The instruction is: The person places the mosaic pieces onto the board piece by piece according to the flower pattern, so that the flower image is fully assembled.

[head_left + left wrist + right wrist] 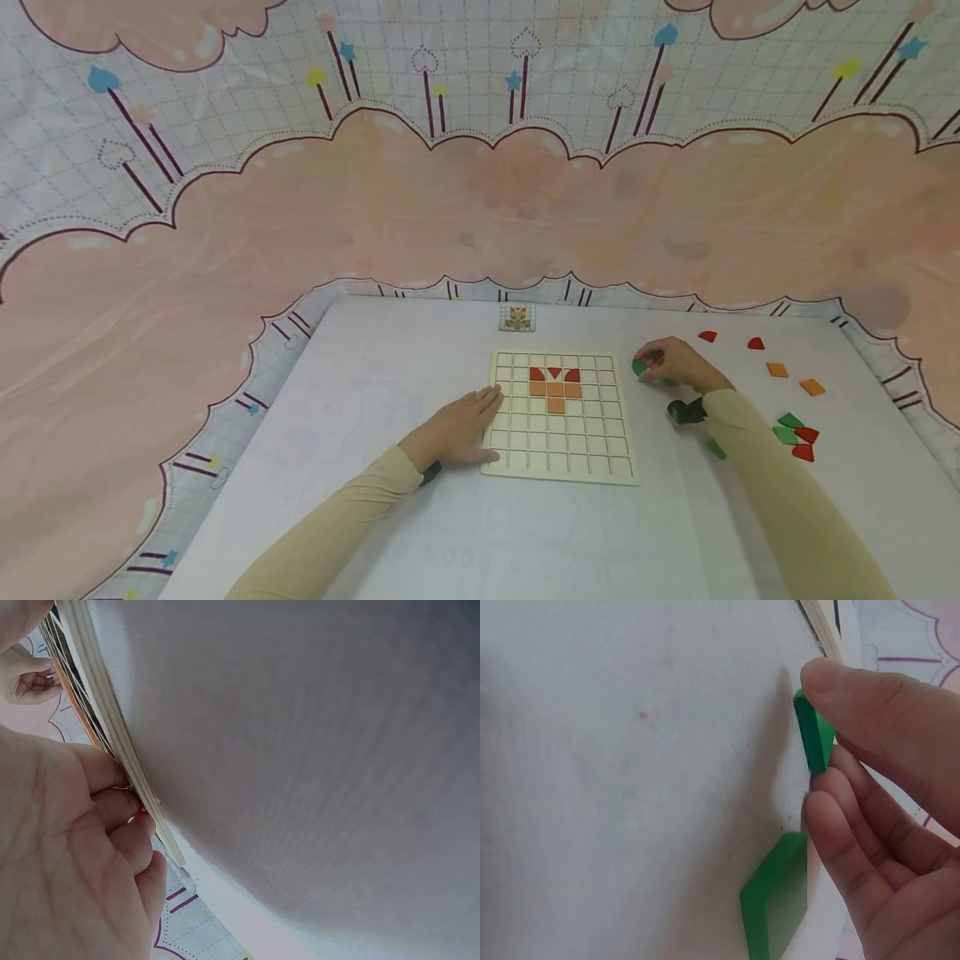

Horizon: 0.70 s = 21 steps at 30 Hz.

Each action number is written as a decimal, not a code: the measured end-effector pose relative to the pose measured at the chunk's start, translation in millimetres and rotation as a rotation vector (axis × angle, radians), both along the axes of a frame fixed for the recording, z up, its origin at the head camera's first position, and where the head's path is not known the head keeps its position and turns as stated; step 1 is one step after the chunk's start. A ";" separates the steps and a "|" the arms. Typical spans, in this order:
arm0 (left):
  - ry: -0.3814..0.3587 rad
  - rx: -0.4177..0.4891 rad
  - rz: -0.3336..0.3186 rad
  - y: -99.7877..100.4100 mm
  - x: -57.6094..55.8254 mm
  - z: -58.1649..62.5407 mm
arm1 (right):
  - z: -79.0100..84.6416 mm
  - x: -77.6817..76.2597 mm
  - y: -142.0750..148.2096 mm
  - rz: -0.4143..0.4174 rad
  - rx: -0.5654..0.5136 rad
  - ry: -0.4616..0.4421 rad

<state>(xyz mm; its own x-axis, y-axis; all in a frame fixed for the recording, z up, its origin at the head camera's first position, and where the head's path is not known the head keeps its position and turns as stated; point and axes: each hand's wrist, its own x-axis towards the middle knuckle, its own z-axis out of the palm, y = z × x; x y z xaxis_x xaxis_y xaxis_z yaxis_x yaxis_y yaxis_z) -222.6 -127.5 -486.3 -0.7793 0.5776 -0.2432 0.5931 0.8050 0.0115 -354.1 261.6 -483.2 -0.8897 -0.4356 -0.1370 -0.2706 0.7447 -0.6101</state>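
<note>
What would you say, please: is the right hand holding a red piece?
No, the right wrist view shows the right hand pinching a green piece.

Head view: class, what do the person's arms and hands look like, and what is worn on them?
The left sleeve and right sleeve are long, plain and pale yellowish-beige, ending near the wrists. The left hand and right hand are bare, with no gloves or rings showing. A small black item shows by each wrist.
</note>
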 end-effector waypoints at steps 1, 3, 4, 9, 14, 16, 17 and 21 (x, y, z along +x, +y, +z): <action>0.000 -0.002 0.000 -0.1 -0.2 -0.3 | 0.9 0.6 -0.8 -0.005 -0.002 0.003; -0.001 -0.002 0.000 -0.2 -0.2 -0.4 | 3.0 2.2 -2.5 -0.007 -0.004 0.011; -0.002 -0.001 -0.001 -0.2 -0.2 -0.4 | 3.8 2.9 -3.3 -0.005 -0.006 0.017; -0.005 0.004 0.001 0.1 1.1 1.0 | 2.0 3.6 -4.7 -0.013 -0.009 0.048; -0.008 0.002 0.005 0.7 2.4 3.1 | 1.2 3.9 -4.9 -0.031 -0.007 0.046; -0.010 0.005 0.006 0.9 2.8 4.0 | 1.6 4.4 -4.7 -0.032 -0.007 0.041; -0.012 0.006 0.006 1.0 3.0 4.5 | 1.6 4.7 -4.7 -0.035 -0.005 0.039; -0.014 0.012 0.009 1.0 3.6 5.8 | 1.4 5.2 -5.1 -0.036 -0.003 0.037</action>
